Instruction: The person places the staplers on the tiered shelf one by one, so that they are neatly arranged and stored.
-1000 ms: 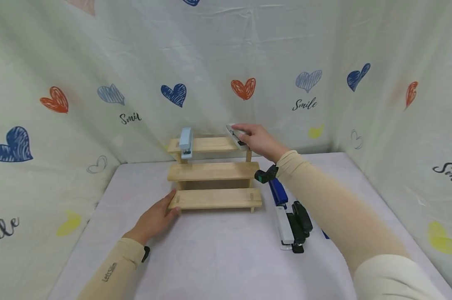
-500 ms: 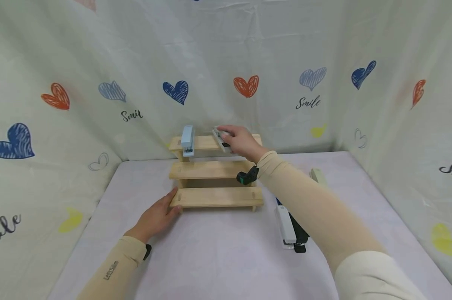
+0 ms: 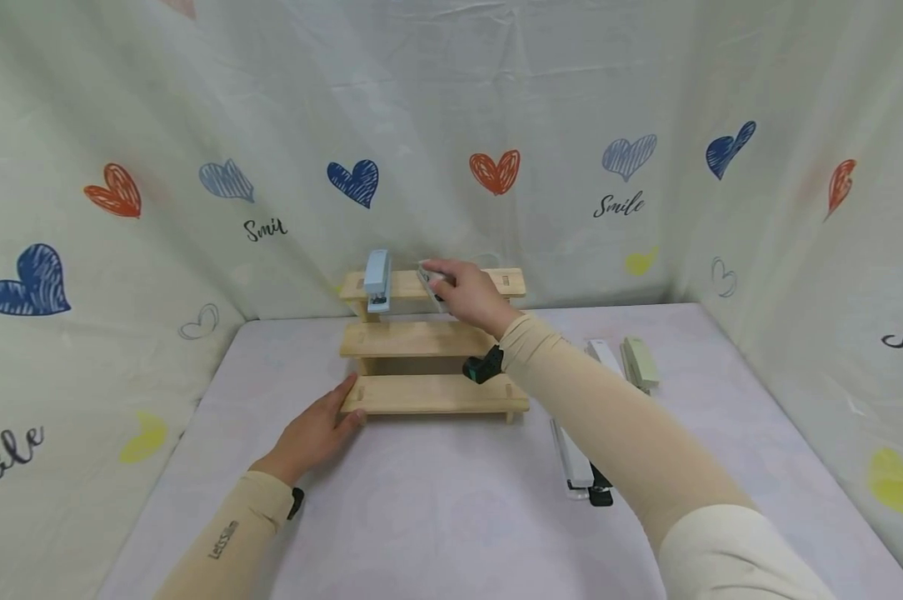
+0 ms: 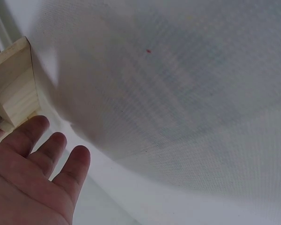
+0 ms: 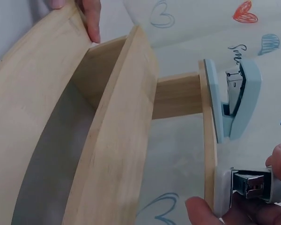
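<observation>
A three-tier wooden shelf (image 3: 421, 396) stands at the back of the table. At the left end of its lowest board is my left hand (image 3: 309, 437), thumb at the front edge and a finger at the back edge; its other fingers (image 4: 49, 154) extend loosely. My right hand (image 3: 470, 292) grips a light grey stapler (image 5: 222, 187) at the top board, thumb low and fingers over the upper arm. The stapler's base lies against the board, as the right wrist view shows. To its left, a light blue stapler (image 3: 377, 279) sits on the same board.
Right of the shelf, partly behind my right forearm, lie a white stapler (image 3: 575, 458), a black stapler (image 3: 601, 493), a pale green stapler (image 3: 639, 362) and another white item (image 3: 605, 354). A curtain printed with hearts (image 3: 352, 182) hangs close behind the shelf.
My right hand has moved left along the top board with the grey stapler, from the right end to near the blue stapler. The left hand stays at the lowest board.
</observation>
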A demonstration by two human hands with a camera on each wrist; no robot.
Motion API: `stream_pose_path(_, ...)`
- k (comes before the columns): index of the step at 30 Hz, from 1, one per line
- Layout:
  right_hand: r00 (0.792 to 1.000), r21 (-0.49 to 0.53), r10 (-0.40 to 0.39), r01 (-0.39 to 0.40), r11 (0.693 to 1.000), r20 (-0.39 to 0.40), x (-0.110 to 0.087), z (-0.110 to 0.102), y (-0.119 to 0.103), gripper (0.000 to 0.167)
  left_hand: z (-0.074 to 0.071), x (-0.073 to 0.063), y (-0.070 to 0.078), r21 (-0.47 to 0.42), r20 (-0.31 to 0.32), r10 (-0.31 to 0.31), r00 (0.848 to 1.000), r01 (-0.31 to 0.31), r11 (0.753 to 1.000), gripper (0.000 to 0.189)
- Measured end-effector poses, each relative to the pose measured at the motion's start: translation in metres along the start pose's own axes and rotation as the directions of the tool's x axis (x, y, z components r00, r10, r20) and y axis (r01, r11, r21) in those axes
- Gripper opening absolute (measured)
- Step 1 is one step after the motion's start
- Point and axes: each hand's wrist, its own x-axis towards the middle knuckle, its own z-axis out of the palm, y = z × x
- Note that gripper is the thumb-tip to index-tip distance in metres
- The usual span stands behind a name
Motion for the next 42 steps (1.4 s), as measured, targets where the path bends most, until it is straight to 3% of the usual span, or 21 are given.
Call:
stream_pose_path(11,0.994,0.144,-0.017,0.001,0.99,0.109,0.003,-0.003,0.006,0.048,0.001,0.001,0.0,-0.002,0.005,0.001,1.0,-0.001,1.0,0.071)
stream_pose_path(20,0.996,0.179,-0.026,0.011,0.984,0.08,0.002,0.001,0.01,0.048,0.0,0.0,0.001,-0.003,0.005,-0.006,1.0,0.006,1.0,0.07)
stream_pose_path(32,0.999,0.028,-0.035,0.036,0.999,-0.016,0.002,0.012,0.005,0.047,0.001,0.001,-0.001,0.001,-0.006,0.004,1.0,-0.004,1.0,0.069)
stream_pose_path(42,0.991,-0.091,-0.087,0.078,0.993,-0.1,0.003,0.019,0.001,0.045,0.0,-0.002,0.003,-0.01,-0.017,0.009,1.0,-0.009,1.0,0.068)
